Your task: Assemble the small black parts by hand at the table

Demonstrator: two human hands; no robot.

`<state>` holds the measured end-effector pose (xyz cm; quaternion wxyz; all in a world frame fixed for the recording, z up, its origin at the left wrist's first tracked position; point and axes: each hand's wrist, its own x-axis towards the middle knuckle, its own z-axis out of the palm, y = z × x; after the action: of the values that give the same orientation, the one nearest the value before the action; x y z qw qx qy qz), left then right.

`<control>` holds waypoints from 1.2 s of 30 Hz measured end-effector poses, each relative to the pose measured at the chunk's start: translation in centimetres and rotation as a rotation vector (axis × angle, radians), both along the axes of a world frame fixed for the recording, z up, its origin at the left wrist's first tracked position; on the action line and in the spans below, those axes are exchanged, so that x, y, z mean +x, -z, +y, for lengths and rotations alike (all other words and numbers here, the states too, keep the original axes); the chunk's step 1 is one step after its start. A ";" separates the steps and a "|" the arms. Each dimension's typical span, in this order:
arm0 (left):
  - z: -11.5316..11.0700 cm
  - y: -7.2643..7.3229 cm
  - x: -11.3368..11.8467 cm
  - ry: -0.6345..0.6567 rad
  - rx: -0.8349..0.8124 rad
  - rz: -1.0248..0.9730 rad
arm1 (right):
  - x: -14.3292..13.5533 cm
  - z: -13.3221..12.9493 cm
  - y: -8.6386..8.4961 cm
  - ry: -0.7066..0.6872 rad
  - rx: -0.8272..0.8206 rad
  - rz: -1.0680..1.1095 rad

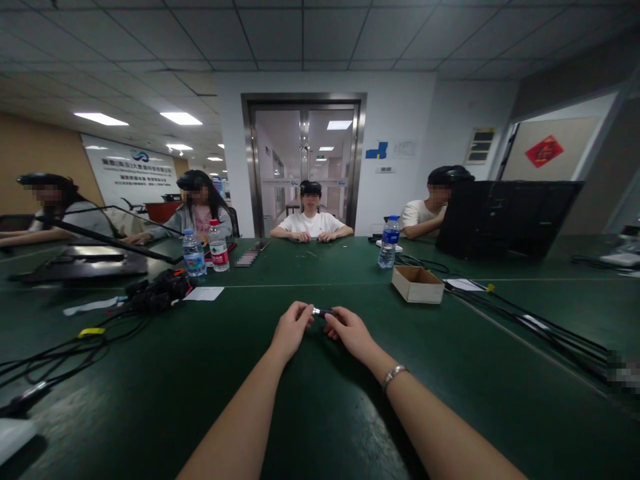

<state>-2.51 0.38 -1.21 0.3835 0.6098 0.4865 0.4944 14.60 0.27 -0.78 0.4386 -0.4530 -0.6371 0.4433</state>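
Observation:
Between my two hands is a small dark tube with a shiny silver end point(323, 312), held level just above the green table; its exact kind is too small to tell. My left hand point(293, 328) pinches the silver end between thumb and fingers. At the dark end, the thumb and fingers of my right hand point(351, 331) are closed on the tube. A silver bracelet point(395, 375) circles my right wrist. The fingertips cover part of both ends of the tube.
An open cardboard box point(418, 293) stands beyond my right hand, near a water bottle point(389, 243). Black cables point(540, 327) run along the right. To the left are two bottles point(194, 253) and a black cable bundle point(157, 291). Several people sit around the table point(320, 413).

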 end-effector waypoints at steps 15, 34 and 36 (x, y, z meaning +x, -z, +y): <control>-0.2 -0.4 -0.1 0.065 0.054 -0.043 | 0.0 -0.1 -0.1 -0.005 0.001 0.007; 0.7 0.7 -0.1 0.078 -0.012 -0.035 | -0.1 -0.5 -0.7 -0.006 -0.030 -0.001; 0.8 0.7 -0.1 0.078 -0.007 -0.036 | -0.1 -0.5 -0.9 -0.004 -0.035 -0.002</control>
<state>-2.61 1.13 -1.87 0.4134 0.6178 0.4572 0.4883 14.50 -0.24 0.09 0.4289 -0.4596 -0.6307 0.4549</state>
